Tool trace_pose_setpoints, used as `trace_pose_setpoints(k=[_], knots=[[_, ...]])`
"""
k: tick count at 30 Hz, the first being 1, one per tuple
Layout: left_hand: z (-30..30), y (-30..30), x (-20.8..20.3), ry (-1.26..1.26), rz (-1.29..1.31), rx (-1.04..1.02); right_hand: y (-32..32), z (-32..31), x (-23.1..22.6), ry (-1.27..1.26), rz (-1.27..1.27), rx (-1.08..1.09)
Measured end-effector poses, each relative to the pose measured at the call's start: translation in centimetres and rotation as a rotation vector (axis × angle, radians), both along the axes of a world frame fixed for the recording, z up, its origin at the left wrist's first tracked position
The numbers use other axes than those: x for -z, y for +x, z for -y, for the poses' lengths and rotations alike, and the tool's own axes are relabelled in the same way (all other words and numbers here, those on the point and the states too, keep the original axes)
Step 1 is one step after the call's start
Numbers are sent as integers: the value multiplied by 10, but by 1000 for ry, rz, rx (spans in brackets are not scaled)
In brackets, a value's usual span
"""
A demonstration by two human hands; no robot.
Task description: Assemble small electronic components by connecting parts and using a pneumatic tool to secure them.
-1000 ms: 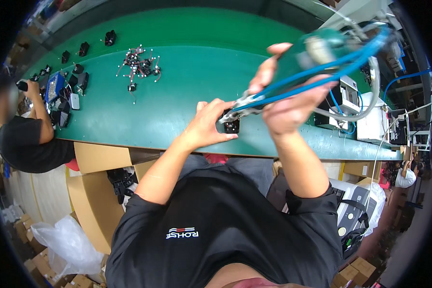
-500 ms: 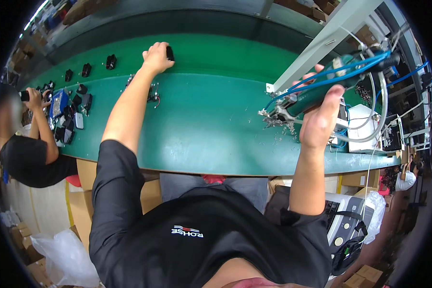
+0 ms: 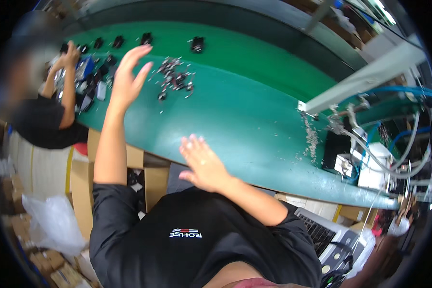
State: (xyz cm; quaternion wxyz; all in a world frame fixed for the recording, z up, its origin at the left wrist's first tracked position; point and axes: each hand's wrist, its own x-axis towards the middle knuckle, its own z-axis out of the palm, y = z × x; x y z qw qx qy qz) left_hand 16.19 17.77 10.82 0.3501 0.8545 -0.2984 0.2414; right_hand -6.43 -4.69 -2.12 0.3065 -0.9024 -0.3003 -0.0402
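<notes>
A green bench [image 3: 240, 122] carries wired black parts [image 3: 176, 82] and silvery scraps [image 3: 312, 139].

Workshop, apparently: long green bench [image 3: 225, 117], hoses [image 3: 398, 90], cardboard boxes [image 3: 81, 197].

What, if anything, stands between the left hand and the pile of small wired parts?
Nothing visible: the open left hand is just left of the pile of small wired parts, with only green bench showing between them. The right hand is outside that gap, near the bench's front edge.
</notes>
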Motion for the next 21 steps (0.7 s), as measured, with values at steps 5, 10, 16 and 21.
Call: trace_pose_setpoints(k=[5, 10, 16, 21], knots=[[-139, -193, 97, -120, 141, -620, 74, 59, -1, -285, 149, 233], [-222, -417, 279, -355, -285, -1363, 77, 153, -14, -282, 118, 483], [-221, -549, 387, -535, -1043, -1431, 50, 78, -35, -267, 341, 388], [-218, -525, 416, -402, -1343, -1575, -18, -124, -18, 49, -230, -648]])
